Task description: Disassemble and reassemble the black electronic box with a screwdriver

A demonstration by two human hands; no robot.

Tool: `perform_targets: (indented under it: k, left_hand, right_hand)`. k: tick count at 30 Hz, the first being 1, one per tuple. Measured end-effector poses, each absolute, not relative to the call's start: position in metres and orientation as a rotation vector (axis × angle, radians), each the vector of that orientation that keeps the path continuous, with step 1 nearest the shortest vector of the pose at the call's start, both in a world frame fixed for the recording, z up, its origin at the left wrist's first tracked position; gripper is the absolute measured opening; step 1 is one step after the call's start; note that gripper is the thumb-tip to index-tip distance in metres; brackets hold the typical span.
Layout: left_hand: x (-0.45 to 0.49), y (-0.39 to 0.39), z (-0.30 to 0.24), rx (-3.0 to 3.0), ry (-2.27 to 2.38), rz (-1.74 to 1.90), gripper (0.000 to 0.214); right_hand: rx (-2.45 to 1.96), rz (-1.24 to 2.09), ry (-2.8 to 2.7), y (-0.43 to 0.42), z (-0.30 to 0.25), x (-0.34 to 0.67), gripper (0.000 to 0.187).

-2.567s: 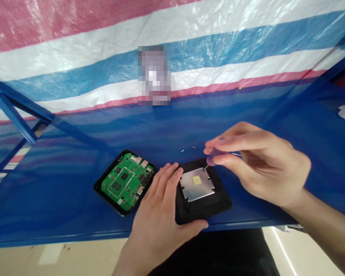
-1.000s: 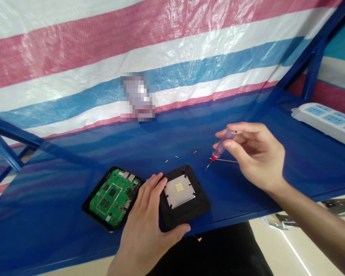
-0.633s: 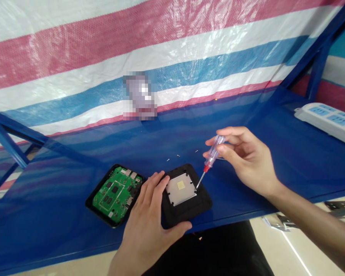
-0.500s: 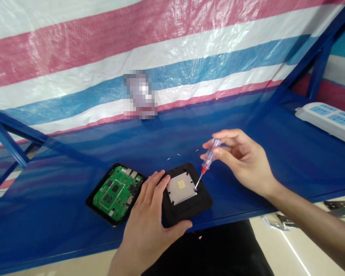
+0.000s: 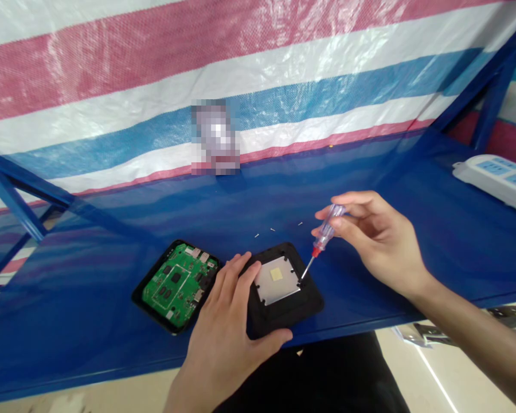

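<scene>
A black square housing with a silver metal plate lies near the front edge of the blue bench. My left hand grips its left side, fingers on top and thumb along the front edge. My right hand pinches a small clear-handled screwdriver. The screwdriver's tip rests at the plate's right edge. To the left lies another black housing holding a green circuit board.
Three tiny screws lie on the blue bench behind the housing. A white power strip sits at the far right. A striped tarpaulin hangs behind, with blue frame bars at left and right.
My right hand lifted the screwdriver off the plate's upper right corner, swung it out to the right, then brought its tip down on the plate's right edge. The left hand kept its hold.
</scene>
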State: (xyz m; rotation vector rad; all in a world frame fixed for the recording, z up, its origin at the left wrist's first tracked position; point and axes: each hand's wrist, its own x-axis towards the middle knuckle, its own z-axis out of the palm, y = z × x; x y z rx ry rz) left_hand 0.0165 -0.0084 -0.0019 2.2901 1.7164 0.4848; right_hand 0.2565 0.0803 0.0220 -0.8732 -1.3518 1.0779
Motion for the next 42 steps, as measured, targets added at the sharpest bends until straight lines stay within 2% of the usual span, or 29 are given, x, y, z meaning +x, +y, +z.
perform_targets:
  k: [13,32,42]
  left_hand:
    - [0.016,-0.009,-0.002,2.308,1.702,0.473,0.082]
    - [0.032,0.0,0.017,2.5,1.436,0.34,0.056]
    - [0.032,-0.005,0.009,2.61,1.464,0.43,0.051]
  right_hand:
    - [-0.854,1.036,-1.369,0.079,0.023,0.256,0.019]
    - [-0.86,1.08,-1.368,0.077,0.026,0.254,0.019]
    - [-0.827,1.012,-1.388,0.072,0.027,0.255,0.018]
